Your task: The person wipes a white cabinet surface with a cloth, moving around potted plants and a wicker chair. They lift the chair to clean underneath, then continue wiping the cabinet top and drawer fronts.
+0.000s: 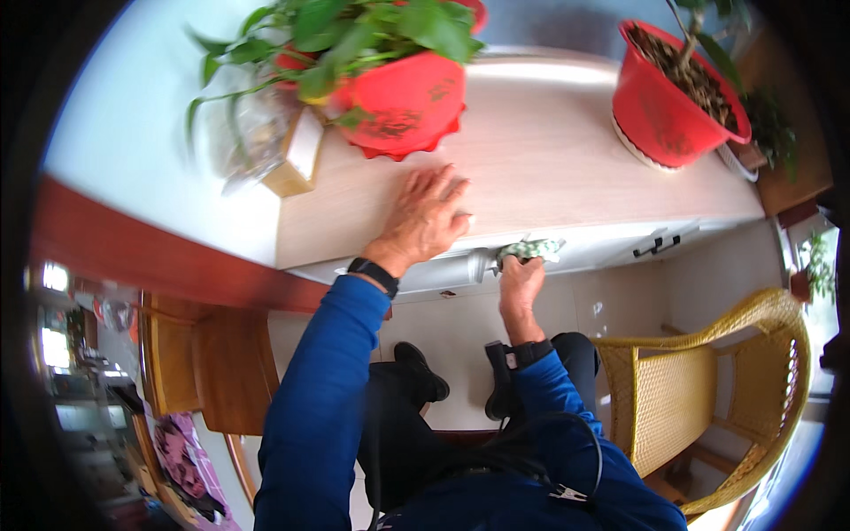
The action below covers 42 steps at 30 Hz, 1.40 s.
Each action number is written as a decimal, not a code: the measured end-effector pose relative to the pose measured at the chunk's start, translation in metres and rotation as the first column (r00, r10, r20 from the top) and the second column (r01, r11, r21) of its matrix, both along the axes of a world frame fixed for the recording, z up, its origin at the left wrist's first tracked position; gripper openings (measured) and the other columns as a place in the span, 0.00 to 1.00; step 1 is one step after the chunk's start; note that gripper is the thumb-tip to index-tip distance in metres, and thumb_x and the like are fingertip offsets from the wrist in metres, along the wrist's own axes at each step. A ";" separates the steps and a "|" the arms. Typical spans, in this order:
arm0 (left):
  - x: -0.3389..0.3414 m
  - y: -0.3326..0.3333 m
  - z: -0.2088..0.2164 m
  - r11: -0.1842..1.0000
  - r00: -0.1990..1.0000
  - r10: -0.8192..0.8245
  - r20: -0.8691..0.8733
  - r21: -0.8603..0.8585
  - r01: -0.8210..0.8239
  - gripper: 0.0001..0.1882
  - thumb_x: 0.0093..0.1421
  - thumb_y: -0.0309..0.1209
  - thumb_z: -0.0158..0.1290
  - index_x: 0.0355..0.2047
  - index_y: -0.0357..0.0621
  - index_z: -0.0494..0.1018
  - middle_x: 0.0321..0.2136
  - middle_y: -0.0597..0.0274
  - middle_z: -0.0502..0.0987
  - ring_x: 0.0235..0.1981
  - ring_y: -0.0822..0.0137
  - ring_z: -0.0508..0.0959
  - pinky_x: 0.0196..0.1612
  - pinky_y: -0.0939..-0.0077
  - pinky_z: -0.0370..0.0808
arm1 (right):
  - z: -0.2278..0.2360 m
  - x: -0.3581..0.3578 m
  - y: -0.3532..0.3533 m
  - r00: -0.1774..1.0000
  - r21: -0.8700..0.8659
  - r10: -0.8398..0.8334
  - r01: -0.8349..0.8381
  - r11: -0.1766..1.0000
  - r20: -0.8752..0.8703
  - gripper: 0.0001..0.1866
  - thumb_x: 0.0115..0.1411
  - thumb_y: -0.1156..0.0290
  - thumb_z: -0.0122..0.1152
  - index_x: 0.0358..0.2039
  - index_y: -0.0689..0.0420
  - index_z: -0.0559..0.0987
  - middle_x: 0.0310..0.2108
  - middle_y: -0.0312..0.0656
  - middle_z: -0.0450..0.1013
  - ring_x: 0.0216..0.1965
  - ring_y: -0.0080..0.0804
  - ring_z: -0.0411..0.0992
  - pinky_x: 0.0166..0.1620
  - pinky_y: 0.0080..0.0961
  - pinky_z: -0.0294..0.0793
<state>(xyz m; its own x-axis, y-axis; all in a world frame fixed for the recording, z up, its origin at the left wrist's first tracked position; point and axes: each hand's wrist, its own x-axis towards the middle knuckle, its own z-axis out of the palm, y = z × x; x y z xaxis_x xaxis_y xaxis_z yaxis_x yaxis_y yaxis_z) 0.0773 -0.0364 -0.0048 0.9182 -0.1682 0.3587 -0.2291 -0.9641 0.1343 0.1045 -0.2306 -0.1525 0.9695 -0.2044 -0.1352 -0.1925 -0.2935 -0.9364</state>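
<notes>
My left hand [420, 217] lies flat on the pale wood top [531, 150] of a low white cabinet, its fingers spread just below a red flower pot [403, 106] with a leafy green plant. With my right hand [521, 288] I grip a green-and-white patterned cloth [529, 250]. The cloth is bunched at the upper edge of the white cabinet front [593, 250], to the right of my left hand and lower. My right fingers are partly hidden by the cloth.
Another red pot [668, 111] with a woody plant stands on the cabinet's right end. A small box [299, 152] and clear plastic wrapping [251, 142] sit at the left end. Black handles [657, 246] jut from the front. A woven wicker chair [677, 407] stands at my right, wooden furniture [208, 363] at my left.
</notes>
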 end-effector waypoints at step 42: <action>-0.357 -0.034 -0.157 -0.423 0.907 0.205 -0.367 -0.870 -0.256 0.28 0.72 0.37 0.52 0.66 0.33 0.67 0.65 0.49 0.70 0.64 0.55 0.72 0.66 0.62 0.71 | -0.066 0.096 -0.039 0.706 0.489 0.677 -0.675 0.553 0.209 0.17 0.73 0.68 0.51 0.51 0.69 0.78 0.51 0.49 0.77 0.52 0.40 0.76 0.57 0.31 0.78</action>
